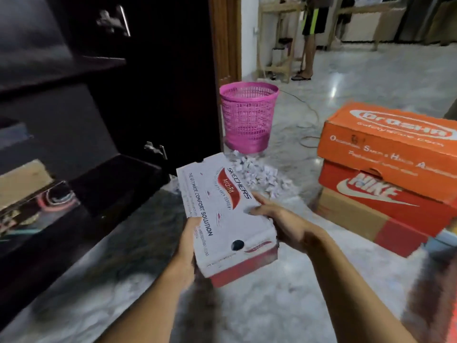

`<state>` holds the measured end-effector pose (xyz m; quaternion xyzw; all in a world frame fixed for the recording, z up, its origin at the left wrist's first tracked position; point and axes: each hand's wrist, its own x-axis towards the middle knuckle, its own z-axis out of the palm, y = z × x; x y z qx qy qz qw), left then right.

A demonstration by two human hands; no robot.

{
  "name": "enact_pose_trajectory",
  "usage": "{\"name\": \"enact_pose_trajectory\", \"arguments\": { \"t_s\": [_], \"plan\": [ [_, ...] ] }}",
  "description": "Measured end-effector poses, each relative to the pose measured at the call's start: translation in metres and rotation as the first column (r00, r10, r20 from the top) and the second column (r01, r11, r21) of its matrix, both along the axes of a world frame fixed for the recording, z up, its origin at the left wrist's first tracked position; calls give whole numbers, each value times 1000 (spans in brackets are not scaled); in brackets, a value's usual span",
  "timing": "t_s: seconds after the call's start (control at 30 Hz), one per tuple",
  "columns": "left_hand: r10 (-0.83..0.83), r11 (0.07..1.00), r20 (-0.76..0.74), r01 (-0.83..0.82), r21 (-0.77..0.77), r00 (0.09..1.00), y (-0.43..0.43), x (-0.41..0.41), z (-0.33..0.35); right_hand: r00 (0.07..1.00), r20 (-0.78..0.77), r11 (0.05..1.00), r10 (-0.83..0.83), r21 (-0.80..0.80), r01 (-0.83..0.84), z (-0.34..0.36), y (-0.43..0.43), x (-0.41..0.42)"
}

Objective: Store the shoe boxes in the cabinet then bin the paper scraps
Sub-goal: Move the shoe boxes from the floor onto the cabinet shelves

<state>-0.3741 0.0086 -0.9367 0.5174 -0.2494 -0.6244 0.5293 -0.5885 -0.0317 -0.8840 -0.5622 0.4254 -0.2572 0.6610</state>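
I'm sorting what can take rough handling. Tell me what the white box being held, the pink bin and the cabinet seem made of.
White Skechers box: printed cardboard, matte; folded edges and a punched hole show. Pink bin: moulded plastic, faintly glossy, with lattice walls. Cabinet: dark glossy panels that mirror the room; probably laminated or lacquered wood, not certain.

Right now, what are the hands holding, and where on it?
Both hold the white Skechers shoe box near its near end: left hand on its left side, right hand on its right.
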Motion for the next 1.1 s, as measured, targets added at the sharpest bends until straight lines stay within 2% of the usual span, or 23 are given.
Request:
{"name": "enact_pose_trajectory", "arguments": {
  "t_s": [0.1, 0.2, 0.3, 0.37, 0.43, 0.57, 0.67, 0.87, 1.0, 1.1],
  "plan": [
    [104, 995, 33, -104, -4, 994, 0, 52, 11, 997, 9, 997, 72, 5, -72, 19, -25, 69],
    [222, 975, 36, -222, 12, 974, -24, 93, 29, 992, -121, 997, -21, -71, 13, 44, -58, 134],
    [297, 949, 20, -297, 104, 955, -64, 112, 51, 887, -380, 940, -263, -309, 146, 60, -102, 177],
    [273, 959, -13, -271, 82, 962, -87, 121, 55, 793, -514, 907, -328, -407, 111, 68, -122, 191],
    [308, 949, 5, -308, 74, 951, -107, 132, 54, 770, -549, 899, -324, -432, 70, 64, -138, 200],
    [421, 901, 88, -427, 75, 903, -142, 162, 33, 915, -349, 947, -200, -309, 89, 19, -156, 217],
    [467, 881, 71, -471, 54, 882, -167, 176, 17, 972, -151, 952, -183, -275, 136, -17, -166, 233],
    [463, 859, 182, -490, 150, 867, -201, 201, -3, 980, -43, 954, -195, -242, 179, -55, -203, 263],
    [438, 872, 229, -473, 126, 869, -225, 219, -11, 969, 89, 951, -230, -193, 243, -89, -237, 294],
    [408, 893, 239, -439, 95, 881, -238, 233, -22, 963, 54, 952, -265, -142, 270, -84, -242, 313]
  ]
}}
